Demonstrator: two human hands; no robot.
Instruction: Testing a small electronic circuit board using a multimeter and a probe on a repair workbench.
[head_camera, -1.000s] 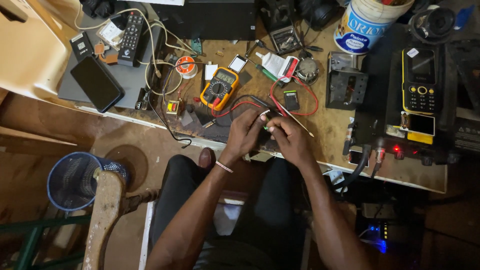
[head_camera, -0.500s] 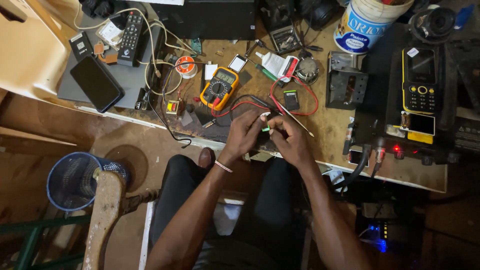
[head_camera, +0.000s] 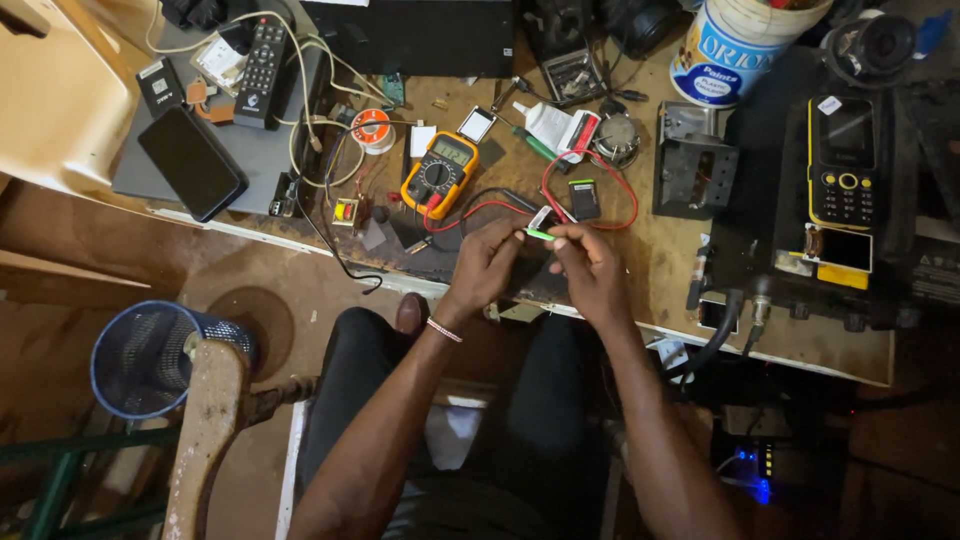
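Note:
My left hand (head_camera: 488, 268) and my right hand (head_camera: 590, 268) meet over the front edge of the workbench (head_camera: 660, 270). Between their fingertips I pinch a small green part (head_camera: 540, 235), with a small white piece (head_camera: 541, 217) just above it. Both hands close on it; exactly what it is cannot be told. A yellow multimeter (head_camera: 438, 175) lies just behind my left hand, its red lead (head_camera: 590, 165) looping behind my right hand. A small dark chip-like part (head_camera: 584, 199) lies beyond my right fingers.
Cluttered bench: black phone (head_camera: 192, 162) and remote (head_camera: 259, 60) at left, solder spool (head_camera: 374, 128), paint tub (head_camera: 735, 50), metal bracket (head_camera: 690, 160), yellow-and-black keypad phone (head_camera: 846, 165) at right. A blue mesh bin (head_camera: 150, 357) and a wooden post (head_camera: 205, 420) stand left of my legs.
Both hands stay at the bench's front edge; the fingers have shifted slightly on the small part, and the green piece now shows between them.

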